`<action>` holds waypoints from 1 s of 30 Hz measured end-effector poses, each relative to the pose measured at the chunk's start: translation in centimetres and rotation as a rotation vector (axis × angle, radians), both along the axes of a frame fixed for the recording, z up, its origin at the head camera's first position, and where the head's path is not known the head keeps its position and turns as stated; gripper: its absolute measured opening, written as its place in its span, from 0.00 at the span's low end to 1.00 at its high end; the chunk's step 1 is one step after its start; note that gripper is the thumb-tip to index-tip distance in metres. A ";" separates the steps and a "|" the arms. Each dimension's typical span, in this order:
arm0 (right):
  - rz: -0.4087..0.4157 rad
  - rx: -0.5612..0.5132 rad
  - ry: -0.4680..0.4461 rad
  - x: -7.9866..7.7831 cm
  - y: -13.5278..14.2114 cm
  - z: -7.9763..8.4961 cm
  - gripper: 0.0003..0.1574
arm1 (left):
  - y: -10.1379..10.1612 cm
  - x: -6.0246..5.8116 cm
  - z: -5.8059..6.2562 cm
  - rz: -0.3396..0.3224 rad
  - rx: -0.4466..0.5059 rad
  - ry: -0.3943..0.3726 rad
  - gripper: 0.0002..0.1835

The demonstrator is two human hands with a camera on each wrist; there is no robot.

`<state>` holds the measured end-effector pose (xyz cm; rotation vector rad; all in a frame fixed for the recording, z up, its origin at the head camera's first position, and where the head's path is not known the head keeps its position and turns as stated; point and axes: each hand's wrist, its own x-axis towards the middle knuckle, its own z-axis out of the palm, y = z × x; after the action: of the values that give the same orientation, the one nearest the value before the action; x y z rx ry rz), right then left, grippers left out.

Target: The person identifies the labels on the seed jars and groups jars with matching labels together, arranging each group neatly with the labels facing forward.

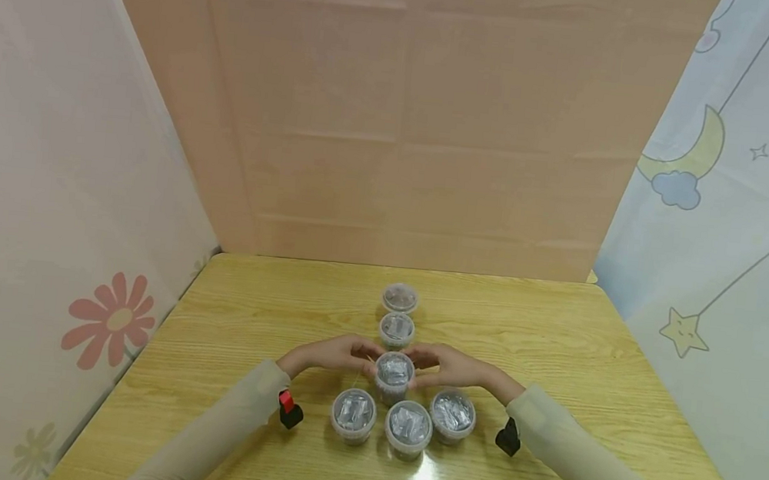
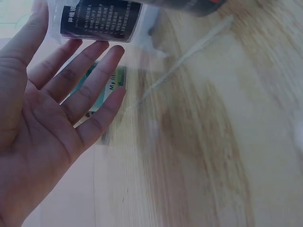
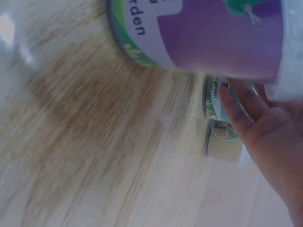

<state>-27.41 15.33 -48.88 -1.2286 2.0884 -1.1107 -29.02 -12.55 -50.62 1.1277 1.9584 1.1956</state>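
Tub [image 1: 394, 372]: on or just above table [image 1: 555, 349]; cannot tell which. Nearest, allow for middle tub [image 1: 408, 428], left tub [image 1: 353, 413] and right tub [image 1: 453, 413]; bring any pressure from outside these, to prevent knocks. Next, behind these, steady the tub itself: upright, with left hand [image 1: 339, 354] and right hand [image 1: 452, 366] grasping opposite sides, thumbs toward the near face, fingers reaching toward the far face. For best control, apply light, equal pressure from both sides and keep the top level; probably better not to squeeze hard, given likely thin walls. Beyond, watch rear tub [image 1: 397, 328], just past the fingertips, and avoid nudging it. Farthest, sight along far tub [image 1: 400, 298], roughly in line with the tub in hand, as a straightness guide. On letting go, part fingers evenly to both sides.
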 end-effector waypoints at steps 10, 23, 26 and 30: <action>-0.091 -0.052 -0.045 0.2 -0.1 0.0 0.30 | -0.3 -0.1 0.2 0.037 0.039 -0.002 0.20; -0.120 -0.071 -0.052 -0.3 0.2 0.8 0.28 | -0.2 -0.1 0.7 0.090 0.089 -0.026 0.20; -0.124 -0.066 -0.051 -0.3 0.4 1.1 0.27 | -0.2 0.0 0.9 0.093 0.101 -0.034 0.20; -0.144 -0.052 -0.074 -0.2 0.4 1.7 0.26 | 0.0 0.1 1.1 0.087 0.134 -0.054 0.20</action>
<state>-27.62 15.78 -47.15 -1.0572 2.1319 -1.2622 -28.90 -12.60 -49.50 1.0737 1.9272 1.4067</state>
